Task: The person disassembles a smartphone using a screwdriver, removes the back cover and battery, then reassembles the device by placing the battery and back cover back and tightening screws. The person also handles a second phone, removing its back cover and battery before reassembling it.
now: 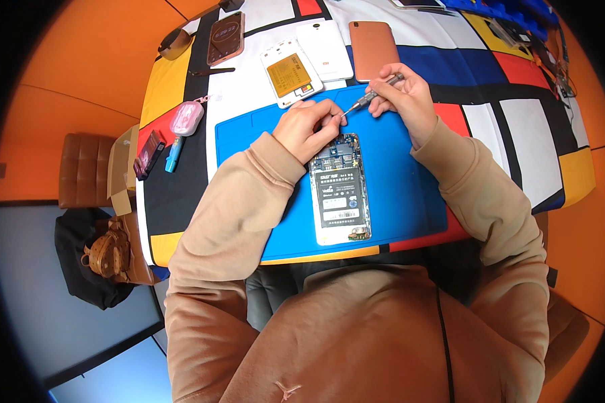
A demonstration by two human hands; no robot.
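An opened smartphone lies on a blue work mat, its dark battery and circuit board bare. Above its far end, my right hand grips a small grey screwdriver that slants down to the left. My left hand is beside the screwdriver's tip, thumb and fingers pinched together there. Whatever sits between those fingers, if anything, is too small to make out.
Past the mat lie a white phone with a yellow battery, a white back cover, a copper-coloured phone or cover and a lit phone. A pink case and blue tube are at left; a blue bin stands far right.
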